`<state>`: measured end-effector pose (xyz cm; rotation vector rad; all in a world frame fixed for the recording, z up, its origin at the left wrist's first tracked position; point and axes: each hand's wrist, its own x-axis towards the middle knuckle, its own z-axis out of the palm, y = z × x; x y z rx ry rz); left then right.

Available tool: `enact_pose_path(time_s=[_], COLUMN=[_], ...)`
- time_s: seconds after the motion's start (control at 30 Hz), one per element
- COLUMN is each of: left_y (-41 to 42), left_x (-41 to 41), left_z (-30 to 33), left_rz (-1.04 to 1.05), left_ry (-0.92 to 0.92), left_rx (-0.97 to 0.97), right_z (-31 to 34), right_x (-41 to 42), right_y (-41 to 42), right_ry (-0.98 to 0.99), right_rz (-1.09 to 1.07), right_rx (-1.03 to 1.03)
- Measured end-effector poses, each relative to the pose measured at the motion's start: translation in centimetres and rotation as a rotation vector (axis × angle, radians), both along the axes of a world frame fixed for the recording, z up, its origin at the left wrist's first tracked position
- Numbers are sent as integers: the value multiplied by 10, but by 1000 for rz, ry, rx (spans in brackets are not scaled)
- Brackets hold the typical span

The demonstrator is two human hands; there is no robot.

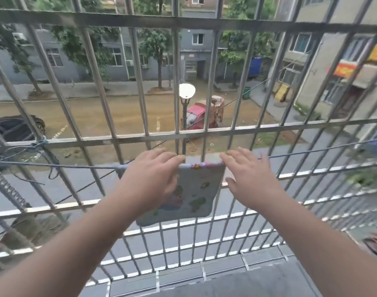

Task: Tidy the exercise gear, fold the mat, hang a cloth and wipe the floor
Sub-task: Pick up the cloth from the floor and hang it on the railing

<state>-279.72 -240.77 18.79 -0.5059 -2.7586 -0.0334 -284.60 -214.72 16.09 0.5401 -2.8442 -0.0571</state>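
Two hands (left hand (149, 179), right hand (249, 179)), one cloth (196, 189), one line (76, 167), one street lamp (187, 91), one red vehicle (196, 116).

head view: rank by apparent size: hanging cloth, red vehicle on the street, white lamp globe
1. cloth, largest, though it hangs far nearer the camera
2. red vehicle, partly hidden behind the bars
3. white lamp globe, smallest

metal bars (179, 133) are caging a tiled ledge (204, 273); beyond, daylight is falling on a muddy yard (119, 110), grey buildings (196, 50), trees (155, 46) and a lamp (187, 91).
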Motion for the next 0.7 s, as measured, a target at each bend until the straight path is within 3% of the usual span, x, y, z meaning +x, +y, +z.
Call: enact_pose_path(time_s=[0.13, 0.33, 0.7], left_y=[39, 117, 273], left_x=[-12, 4, 145], left_z=[-4, -22, -38], left_rz=[-145, -522, -1141], left_ry=[-32, -105, -136], left_rx=[-45, -151, -162], right_z=[4, -8, -39], right_x=[43, 155, 416], right_y=[24, 67, 113], right_ry=[-71, -101, -82], right_rz=[-225, -577, -1280], right_rx=[12, -30, -300])
